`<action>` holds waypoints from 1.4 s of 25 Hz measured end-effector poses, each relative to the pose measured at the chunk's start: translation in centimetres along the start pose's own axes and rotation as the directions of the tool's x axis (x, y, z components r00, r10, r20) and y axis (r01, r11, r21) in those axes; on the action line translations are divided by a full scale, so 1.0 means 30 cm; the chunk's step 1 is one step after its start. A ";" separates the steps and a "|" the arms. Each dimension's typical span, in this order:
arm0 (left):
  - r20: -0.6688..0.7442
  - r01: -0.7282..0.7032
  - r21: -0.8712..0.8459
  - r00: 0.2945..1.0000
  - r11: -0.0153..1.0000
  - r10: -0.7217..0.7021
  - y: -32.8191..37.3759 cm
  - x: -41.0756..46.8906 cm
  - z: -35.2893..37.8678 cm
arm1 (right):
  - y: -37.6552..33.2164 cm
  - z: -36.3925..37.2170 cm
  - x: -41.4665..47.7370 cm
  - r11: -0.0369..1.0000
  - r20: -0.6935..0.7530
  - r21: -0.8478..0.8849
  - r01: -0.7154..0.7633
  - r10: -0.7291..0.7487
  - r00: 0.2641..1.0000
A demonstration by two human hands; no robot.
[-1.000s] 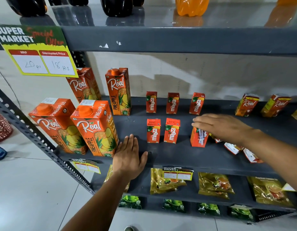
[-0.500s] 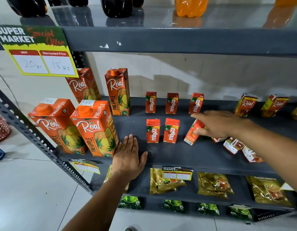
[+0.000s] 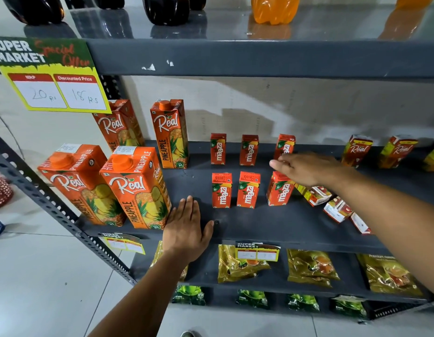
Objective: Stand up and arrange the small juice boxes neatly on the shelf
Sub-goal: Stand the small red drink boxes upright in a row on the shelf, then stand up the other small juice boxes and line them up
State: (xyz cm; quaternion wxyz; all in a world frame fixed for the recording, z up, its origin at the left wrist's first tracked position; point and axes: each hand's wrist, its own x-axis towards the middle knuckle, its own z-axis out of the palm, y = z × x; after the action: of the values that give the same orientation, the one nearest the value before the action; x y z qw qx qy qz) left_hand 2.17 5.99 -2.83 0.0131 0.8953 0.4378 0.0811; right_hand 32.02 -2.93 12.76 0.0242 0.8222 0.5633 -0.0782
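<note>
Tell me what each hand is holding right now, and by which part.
Nothing is held. The left hand lies flat on the shelf; the right hand hovers open over the third front Maaza box.

Just left of the flat hand stand two tall orange pineapple juice cartons [image 3: 138, 188], side by side at the shelf's front, and two more tall orange cartons [image 3: 169, 133] stand farther back, up and left of it. High above and left of that hand hangs a yellow and green paper price card [image 3: 49, 74] marked 20 and 18. Below the hands lie shiny gold foil packets [image 3: 310, 267], with dark green packets [image 3: 252, 299] lower still. Far above the reaching hand sit dark plastic bottles [image 3: 166, 9] and an orange plastic bottle [image 3: 274, 8]. Pale floor tiles [image 3: 40, 288] spread below and left.
</note>
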 end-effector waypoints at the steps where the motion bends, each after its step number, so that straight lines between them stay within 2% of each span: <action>1: 0.007 -0.004 0.004 1.000 1.000 0.004 -0.002 0.000 -0.003 | 0.025 -0.015 -0.004 0.999 -0.059 0.042 0.003 -0.001 0.998; 4: -0.039 -0.037 -0.024 0.999 0.999 0.036 -0.004 -0.011 -0.025 | 0.115 -0.049 -0.024 0.994 -0.143 0.109 -0.020 0.036 0.989; 7: -0.218 -0.059 -0.186 0.976 0.981 0.017 0.074 -0.074 -0.044 | 0.222 -0.029 -0.065 0.987 -0.085 0.104 -0.119 0.128 0.988; 9: -0.254 -0.174 -0.272 0.962 0.947 0.103 0.207 -0.130 -0.042 | 0.279 0.003 -0.098 0.972 -0.053 0.150 -0.181 0.191 0.980; 12: -0.202 -0.360 -0.244 0.927 0.900 0.316 0.441 -0.150 -0.036 | 0.341 0.032 -0.136 0.951 -0.028 0.222 -0.214 0.226 0.974; 16: -0.103 -0.430 -0.206 0.903 0.879 0.417 0.681 -0.056 -0.037 | 0.452 0.035 -0.202 0.927 0.011 0.249 -0.281 0.287 0.958; 22: 0.095 -0.423 -0.155 0.893 0.893 0.440 0.787 0.038 0.054 | 0.601 0.071 -0.329 0.885 0.042 0.278 -0.375 0.378 0.925; 29: 0.026 -0.380 -0.059 0.924 0.923 0.382 0.814 0.037 0.080 | 0.701 0.173 -0.440 0.952 0.091 0.214 -0.217 0.202 0.975; 35: 0.034 -0.394 -0.047 0.918 0.918 0.395 0.818 0.037 0.073 | 0.696 0.223 -0.417 0.957 0.107 0.196 -0.213 0.195 0.975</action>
State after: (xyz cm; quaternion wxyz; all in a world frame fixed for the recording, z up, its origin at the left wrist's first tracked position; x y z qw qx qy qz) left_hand 22.37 -8.17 -2.54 0.0234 0.9663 0.2464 0.0714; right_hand 46.34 -22.94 7.10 -0.0291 0.8699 0.4626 -0.1687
